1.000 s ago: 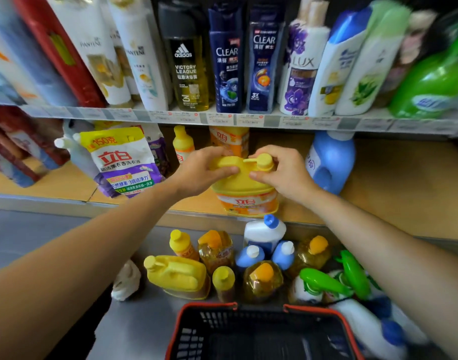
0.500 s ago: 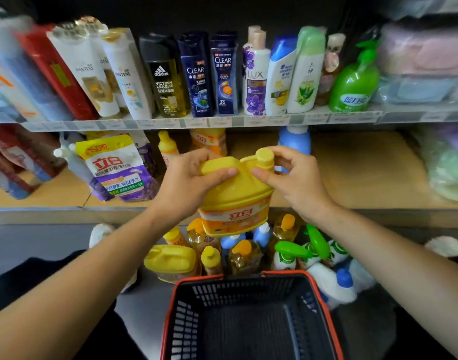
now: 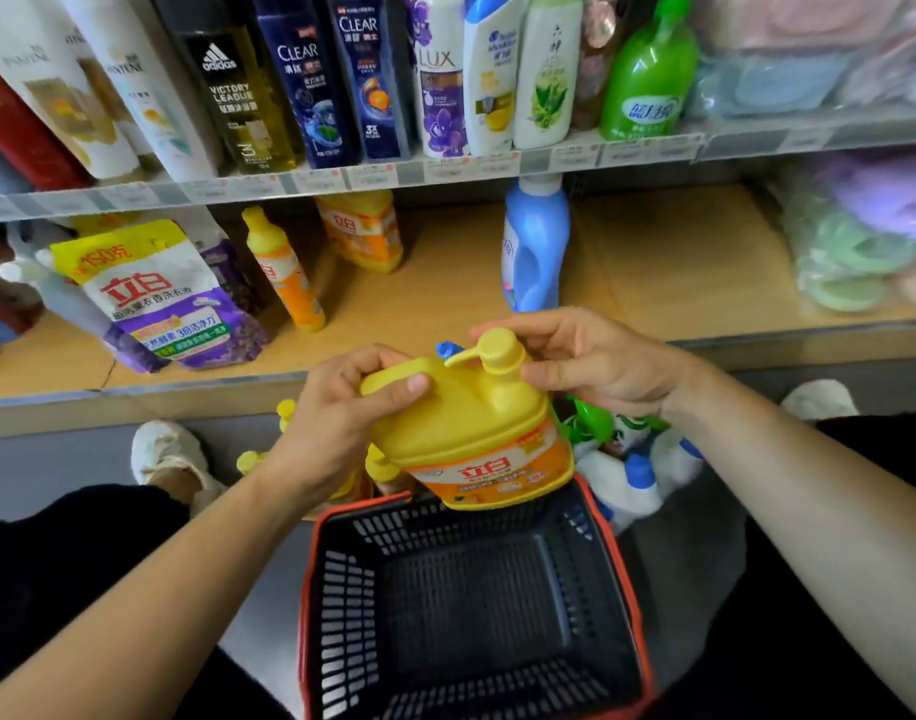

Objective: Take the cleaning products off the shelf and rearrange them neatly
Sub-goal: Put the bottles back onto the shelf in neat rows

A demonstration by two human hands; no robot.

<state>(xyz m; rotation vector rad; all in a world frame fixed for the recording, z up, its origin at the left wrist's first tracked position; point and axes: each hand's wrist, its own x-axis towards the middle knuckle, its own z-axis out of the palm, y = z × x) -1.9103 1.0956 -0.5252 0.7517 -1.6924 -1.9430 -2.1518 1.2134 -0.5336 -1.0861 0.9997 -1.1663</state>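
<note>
From the head camera, the only view I have, I see both hands on the yellow detergent jug (image 3: 471, 428), which is off the lower shelf (image 3: 653, 262) and held in the air, tilted, just above the far rim of the basket (image 3: 310, 589). My left hand (image 3: 341, 423) grips the jug's upper left corner, with the fingers curled over its back and the thumb lying across the top. My right hand (image 3: 591, 366) pinches round the pump cap (image 3: 497, 350), fingers behind it and thumb at the neck. I judge this to be the clearing step, one product lifted away and on its way down. A cluster of floor bottles (image 3: 627, 465) lies just beyond the basket, partly hidden by the jug and my arms. I can't tell whether the jug is meant for that cluster or for the basket, which looks bare inside. Not yet taken from the lower shelf are a blue bottle (image 3: 536, 246) near the middle, an orange jug (image 3: 362, 228) at the back, a slim orange bottle (image 3: 284, 272) leaning beside it, and a refill pouch (image 3: 154, 298) toward the left end. The next move calls for lowering the jug upright and keeping its weight in the left hand. The pump looks too slight to carry it, so both hands should loosen only once the base sits flat.
</note>
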